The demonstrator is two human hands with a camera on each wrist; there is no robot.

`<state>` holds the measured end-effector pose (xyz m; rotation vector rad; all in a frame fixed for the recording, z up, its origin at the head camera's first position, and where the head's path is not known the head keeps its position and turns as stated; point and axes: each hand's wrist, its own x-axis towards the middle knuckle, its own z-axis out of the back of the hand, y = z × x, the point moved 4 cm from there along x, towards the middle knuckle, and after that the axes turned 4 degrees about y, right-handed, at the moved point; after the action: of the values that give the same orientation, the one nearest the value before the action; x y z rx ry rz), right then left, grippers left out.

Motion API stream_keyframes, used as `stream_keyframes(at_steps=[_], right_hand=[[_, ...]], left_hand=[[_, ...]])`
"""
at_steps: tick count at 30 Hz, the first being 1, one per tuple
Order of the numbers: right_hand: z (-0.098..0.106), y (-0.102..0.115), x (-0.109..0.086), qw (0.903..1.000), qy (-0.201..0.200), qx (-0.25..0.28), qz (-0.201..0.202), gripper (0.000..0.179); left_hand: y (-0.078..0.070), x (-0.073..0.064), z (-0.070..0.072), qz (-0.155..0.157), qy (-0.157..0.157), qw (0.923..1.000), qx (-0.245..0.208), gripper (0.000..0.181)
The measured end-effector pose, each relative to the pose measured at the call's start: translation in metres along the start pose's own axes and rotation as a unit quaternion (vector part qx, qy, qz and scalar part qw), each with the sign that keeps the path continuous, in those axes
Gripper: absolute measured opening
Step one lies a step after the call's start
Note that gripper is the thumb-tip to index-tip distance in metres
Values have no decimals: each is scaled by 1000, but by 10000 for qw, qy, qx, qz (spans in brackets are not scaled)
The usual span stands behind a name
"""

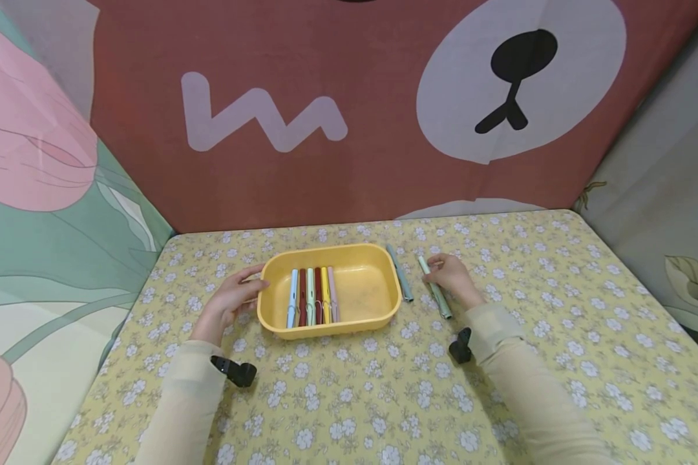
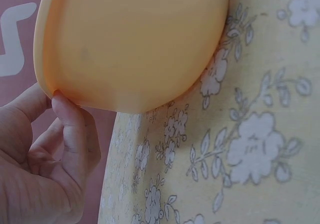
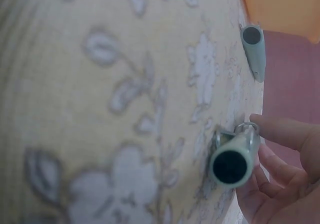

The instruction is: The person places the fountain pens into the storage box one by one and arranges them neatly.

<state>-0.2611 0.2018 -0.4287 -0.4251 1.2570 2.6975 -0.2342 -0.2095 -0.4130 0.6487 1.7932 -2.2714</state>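
Note:
My left hand (image 1: 231, 302) grips the left end of a yellow plastic tray (image 1: 365, 294), thumb and fingers at its rim in the left wrist view. Side by side in the tray's left half lie several capped pens (image 1: 318, 297): light blue, dark red, pale green, yellow and lilac. To the right of the tray, my right hand (image 1: 452, 279) pinches a pale green pen (image 1: 440, 300) low over the cloth. Its dark round end and metal clip face the right wrist camera. A blue-green pen (image 1: 402, 274) lies between that hand and the tray.
A yellow flowered cloth (image 1: 349, 400) covers the table. Behind it hangs a reddish-brown backdrop (image 1: 326, 181) with a cartoon face, and patterned cloths stand at both sides. Each sleeve carries a black wrist camera (image 1: 241, 372).

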Motion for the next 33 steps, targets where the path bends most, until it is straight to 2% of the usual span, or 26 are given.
stream_keyframes(at_steps=[10, 16, 23, 33], right_hand=[[0, 1, 0, 9999, -20, 106, 90, 43], [2, 0, -1, 9990, 71, 445, 72, 43], [4, -3, 1, 9962, 270, 821, -134, 47], [7, -5, -1, 9929, 323, 1145, -33, 52]], left_hand=[[0, 2, 0, 24, -54, 10000, 11, 62], [0, 2, 1, -14, -50, 10000, 34, 62], [0, 1, 1, -9, -39, 10000, 51, 62], [1, 1, 2, -3, -54, 10000, 53, 62]])
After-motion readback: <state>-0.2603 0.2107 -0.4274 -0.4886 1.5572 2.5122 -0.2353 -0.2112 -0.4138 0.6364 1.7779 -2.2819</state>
